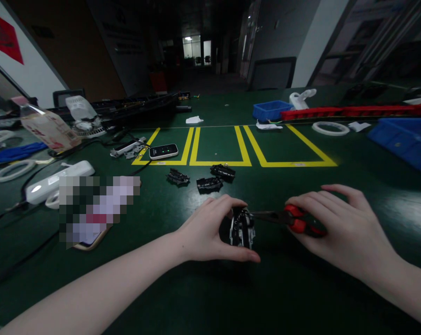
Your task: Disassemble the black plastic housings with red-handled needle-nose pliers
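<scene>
A black part with shiny metal details [242, 229] is gripped between the thumb and fingers of my left hand [215, 229], just above the green table. Red-handled pliers [294, 219] are in my right hand [339, 232], their dark jaws pointing left and reaching the upper right side of the part. Whether the jaws are closed on it is too small to tell. Beyond my left hand lie three similar black parts: one at the left [178, 177], one in the middle [209, 184] and one behind it [223, 172].
Yellow tape outlines [220, 164] mark the green table [154, 288]. A white-edged device [164, 151] lies at the left outline. Further left are a phone [105, 209], a white power strip [62, 179] and a bottle [48, 128]. Blue bins [271, 110] [406, 142] stand at the right.
</scene>
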{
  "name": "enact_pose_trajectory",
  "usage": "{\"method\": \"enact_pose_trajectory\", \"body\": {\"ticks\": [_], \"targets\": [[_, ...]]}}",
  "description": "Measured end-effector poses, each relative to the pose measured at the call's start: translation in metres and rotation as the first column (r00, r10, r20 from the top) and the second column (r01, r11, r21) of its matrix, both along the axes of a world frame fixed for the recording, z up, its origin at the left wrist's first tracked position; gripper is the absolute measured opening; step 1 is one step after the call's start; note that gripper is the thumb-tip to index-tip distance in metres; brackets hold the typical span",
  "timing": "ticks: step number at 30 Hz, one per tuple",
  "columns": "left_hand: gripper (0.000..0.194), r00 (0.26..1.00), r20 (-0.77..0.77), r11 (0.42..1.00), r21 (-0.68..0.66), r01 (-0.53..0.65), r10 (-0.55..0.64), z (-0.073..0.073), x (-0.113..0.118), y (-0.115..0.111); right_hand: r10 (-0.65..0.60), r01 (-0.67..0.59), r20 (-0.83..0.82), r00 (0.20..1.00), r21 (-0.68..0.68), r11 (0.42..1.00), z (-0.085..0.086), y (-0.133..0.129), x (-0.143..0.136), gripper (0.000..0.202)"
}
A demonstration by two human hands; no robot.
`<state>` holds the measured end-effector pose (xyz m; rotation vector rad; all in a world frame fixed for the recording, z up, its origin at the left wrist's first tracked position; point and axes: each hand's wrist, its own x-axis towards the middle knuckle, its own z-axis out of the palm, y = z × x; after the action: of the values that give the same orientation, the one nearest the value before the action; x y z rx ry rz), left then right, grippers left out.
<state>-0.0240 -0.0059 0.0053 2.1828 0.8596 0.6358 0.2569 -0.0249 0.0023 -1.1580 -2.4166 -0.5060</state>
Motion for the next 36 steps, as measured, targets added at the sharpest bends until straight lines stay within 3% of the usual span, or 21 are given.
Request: {"method": "enact_pose_trajectory", "body": {"ticks": [16,30,36], "targets": [[0.082,0.997,-0.066,0.986,0.160,0.050,-0.040,-0.0044,0.0015,-0.0007,0.016,-0.017,-0.007,1.000,-0.076,0.997,-0.0039,0.0023,0.0009,0.030],[0.076,0.997,-0.064,0.991,0.117,0.060,-0.052,-0.0001,0.0002,-0.0016,0.048,-0.047,0.054,0.997,-0.007,0.999,-0.0047,0.0008,0.0010,0.032],[0.075,0.997,-0.063,0.992,0.115,0.053,-0.046,-0.0014,0.0001,0.0001,0.031,-0.030,0.003,1.000,-0.130,0.991,-0.0081,0.0012,0.0004,0.032]]}}
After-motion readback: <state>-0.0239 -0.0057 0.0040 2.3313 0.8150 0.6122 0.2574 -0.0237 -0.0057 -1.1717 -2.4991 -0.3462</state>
